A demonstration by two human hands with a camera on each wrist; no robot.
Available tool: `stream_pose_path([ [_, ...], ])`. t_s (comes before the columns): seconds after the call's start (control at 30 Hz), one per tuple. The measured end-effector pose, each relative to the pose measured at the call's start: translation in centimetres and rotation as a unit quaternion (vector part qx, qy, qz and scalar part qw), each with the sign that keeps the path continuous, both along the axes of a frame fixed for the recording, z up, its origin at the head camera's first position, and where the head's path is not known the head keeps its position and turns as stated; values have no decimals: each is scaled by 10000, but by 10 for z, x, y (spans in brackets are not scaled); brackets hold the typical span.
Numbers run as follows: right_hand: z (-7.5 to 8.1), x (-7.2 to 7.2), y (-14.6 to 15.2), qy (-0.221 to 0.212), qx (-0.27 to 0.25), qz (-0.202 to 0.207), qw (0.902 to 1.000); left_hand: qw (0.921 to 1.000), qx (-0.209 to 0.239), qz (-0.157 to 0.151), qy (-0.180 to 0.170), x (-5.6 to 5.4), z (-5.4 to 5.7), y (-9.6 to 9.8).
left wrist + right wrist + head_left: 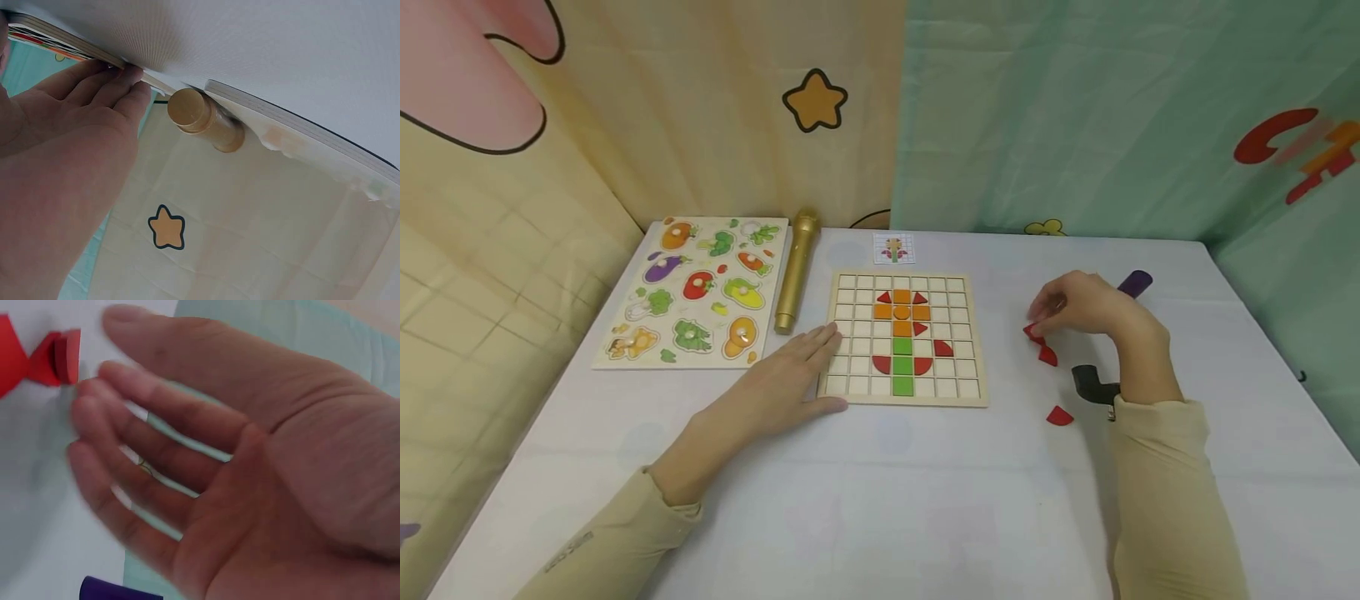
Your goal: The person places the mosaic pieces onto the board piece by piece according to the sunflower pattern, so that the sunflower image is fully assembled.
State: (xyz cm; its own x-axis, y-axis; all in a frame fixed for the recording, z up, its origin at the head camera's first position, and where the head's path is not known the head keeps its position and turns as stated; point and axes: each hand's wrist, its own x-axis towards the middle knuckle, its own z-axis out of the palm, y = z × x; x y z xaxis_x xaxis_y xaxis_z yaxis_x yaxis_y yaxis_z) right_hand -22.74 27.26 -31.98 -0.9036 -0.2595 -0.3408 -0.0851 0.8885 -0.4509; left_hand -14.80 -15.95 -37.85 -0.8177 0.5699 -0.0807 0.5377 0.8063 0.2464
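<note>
A wooden grid board (977, 367) lies at the middle of the table, with orange, green and red tiles in some of its cells. At its lower left edge rests my left hand (790, 375), fingers fairly straight and touching the frame. My right hand (1078, 304) hovers over a few red quarter-circle tiles (1047, 356) right of the board. In the right wrist view its fingers are loosely bent, thumb apart from them, with the red tiles (47, 362) just beyond the fingertips and nothing held. Another red tile (1060, 416) lies nearer the front.
A small picture card (893, 248) lies behind the board. To the left are a gold microphone-shaped cylinder (796, 275) and a vegetable peg puzzle (718, 312). By the right forearm lie a black bent pipe-shaped object (1092, 387) and a dark purple cylinder (1136, 283). Curtains stand behind the table.
</note>
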Motion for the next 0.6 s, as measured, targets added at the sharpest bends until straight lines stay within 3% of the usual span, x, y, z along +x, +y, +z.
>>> stream_pose_path([
  [0.13, -3, 1, 6, -302, 247, -128, 9992, 10000, -23, -8, -2, 0, 0, 0],
  [0.37, -13, -5, -7, -194, 219, -350, 9990, 10000, 12, 29, -42, 1, 0, -1],
  [0.6, -11, -4, -8, -344, 361, -375, 9981, 10000, 67, 6, -14, 1, 0, -1],
])
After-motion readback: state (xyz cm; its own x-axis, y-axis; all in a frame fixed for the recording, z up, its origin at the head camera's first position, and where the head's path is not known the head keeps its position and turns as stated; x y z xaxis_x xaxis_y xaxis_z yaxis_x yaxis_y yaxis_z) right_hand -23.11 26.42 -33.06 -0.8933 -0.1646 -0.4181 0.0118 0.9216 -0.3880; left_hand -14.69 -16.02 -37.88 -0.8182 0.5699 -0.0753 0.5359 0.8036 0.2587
